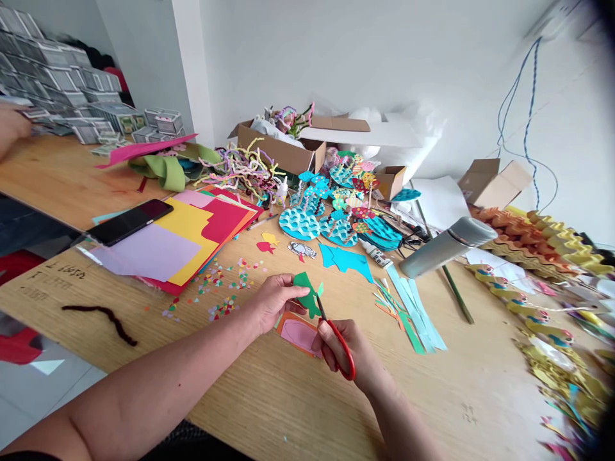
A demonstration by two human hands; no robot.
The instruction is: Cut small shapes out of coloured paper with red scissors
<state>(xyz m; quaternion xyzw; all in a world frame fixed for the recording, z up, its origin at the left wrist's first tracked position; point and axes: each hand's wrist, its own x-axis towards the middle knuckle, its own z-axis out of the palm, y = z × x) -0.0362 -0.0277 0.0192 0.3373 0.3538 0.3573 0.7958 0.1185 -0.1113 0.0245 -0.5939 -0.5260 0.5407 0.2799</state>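
Between the thumb and fingers of my left hand (276, 301) is a piece of green paper (303, 289). My right hand (348, 352) grips red-handled scissors (346, 358), whose blades meet the right side of that paper. A small light green scrap (320, 289) shows at the blade tips. Below the hands lies an orange-edged pink paper piece (298, 334) with a drawn outline, partly covered by my right fingers. Just beyond are a red fish cutout (265, 247), a yellow cutout (270, 238) and a black-and-white fish drawing (302, 250).
Coloured paper sheets (158, 250) lie left, topped by a black phone (132, 221). Confetti (223, 288) is scattered nearby. A grey bottle (446, 246) and light blue strips (423, 310) are right. Blue fish crafts (300, 223) stand behind. Another person's hand (13, 125) is far left.
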